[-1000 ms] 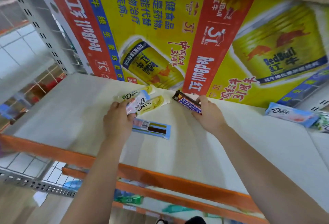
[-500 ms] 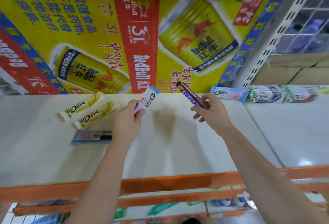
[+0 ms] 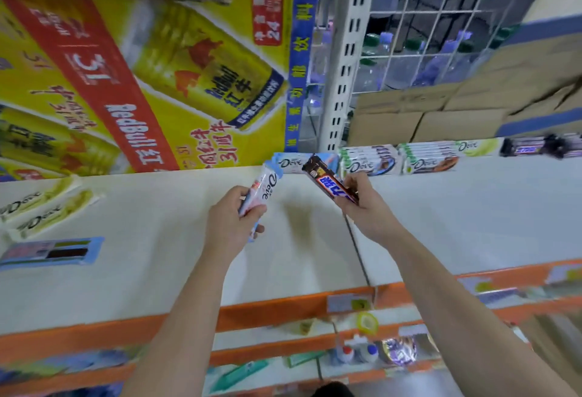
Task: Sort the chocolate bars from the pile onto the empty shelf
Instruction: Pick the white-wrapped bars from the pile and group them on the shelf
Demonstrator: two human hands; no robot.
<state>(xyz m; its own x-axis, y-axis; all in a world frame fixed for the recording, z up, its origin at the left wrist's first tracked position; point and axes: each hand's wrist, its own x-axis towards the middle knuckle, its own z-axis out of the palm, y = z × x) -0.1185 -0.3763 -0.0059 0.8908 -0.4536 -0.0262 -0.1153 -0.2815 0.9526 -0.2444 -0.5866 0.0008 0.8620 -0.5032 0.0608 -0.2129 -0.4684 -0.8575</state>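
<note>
Since each is a slim, flat slab in glossy film wrap, both carried bars should be light and fairly stiff, yet liable to snap if bent and slick under the fingers; a grip across the width, on the flat body and not on the crimped end flaps, looks the safest hold. The white-and-pink Dove chocolate bar [image 3: 264, 190] stands nearly upright above the white shelf board [image 3: 151, 258], its lower half grasped by the left hand [image 3: 231, 223], fingers curled round it; the dark brown chocolate bar with blue-and-white lettering [image 3: 329, 181] tilts up and to the left, pinched at its lower end by the right hand [image 3: 367, 207], fingers curled; both bars are lifted clear of the shelf, near the seam between the two boards. At the far left lie the pale yellow-green Dove bars [image 3: 34, 207] and a flat light-blue bar [image 3: 52, 251], face down, near them but apart; along the back of the right-hand board a row of white-and-green Dove bars [image 3: 400, 160] lies side by side, with a pale blue Dove bar [image 3: 288, 162] at its left end and blurred dark-wrapped bars [image 3: 524, 147] at the far right.
</note>
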